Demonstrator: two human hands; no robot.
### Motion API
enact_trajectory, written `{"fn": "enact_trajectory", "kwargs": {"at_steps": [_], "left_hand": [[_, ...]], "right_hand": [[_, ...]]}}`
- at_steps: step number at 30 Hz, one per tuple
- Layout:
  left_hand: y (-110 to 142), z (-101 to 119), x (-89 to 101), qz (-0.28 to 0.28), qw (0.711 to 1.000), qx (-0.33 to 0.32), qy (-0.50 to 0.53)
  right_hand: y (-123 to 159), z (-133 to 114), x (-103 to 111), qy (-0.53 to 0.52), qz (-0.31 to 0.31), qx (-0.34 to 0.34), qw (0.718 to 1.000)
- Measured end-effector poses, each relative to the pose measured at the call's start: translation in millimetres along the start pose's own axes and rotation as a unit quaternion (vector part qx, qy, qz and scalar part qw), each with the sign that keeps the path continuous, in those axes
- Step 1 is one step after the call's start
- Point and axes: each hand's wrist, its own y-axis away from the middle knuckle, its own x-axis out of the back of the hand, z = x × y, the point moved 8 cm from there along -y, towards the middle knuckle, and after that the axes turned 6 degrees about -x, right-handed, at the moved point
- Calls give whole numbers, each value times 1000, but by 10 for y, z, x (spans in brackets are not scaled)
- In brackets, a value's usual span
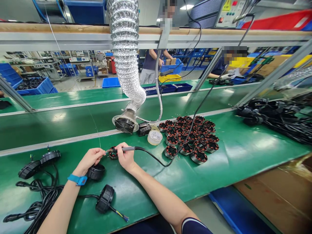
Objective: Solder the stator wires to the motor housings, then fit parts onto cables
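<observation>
My right hand is closed round the grey handle of a soldering iron, its tip pointing left. Thumb and fingers of my left hand, with a blue wristband on the wrist, pinch a thin solder wire that hangs from above. Between the two hands lies a copper-wound stator, partly hidden by my fingers. A round black motor cover sits under my left hand. Nearer to me, another black cover stands on edge with coloured wire ends sticking out.
Several stators stand grouped at the right, with the iron's black cable crossing them. A fume duct with a fan guard hangs ahead, near a round tub. Black cables lie left; more cables lie far right. Co-workers stand beyond.
</observation>
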Motion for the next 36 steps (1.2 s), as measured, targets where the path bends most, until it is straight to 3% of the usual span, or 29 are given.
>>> {"fn": "enact_trajectory", "kwargs": {"at_steps": [15,36], "left_hand": [[21,59,-15,7,1000,2,-8],[17,33,-9,5,1000,3,2]], "right_hand": [[8,46,-46,4,-17,-9,1000],[-24,76,29,-6,25,-29,999]]}}
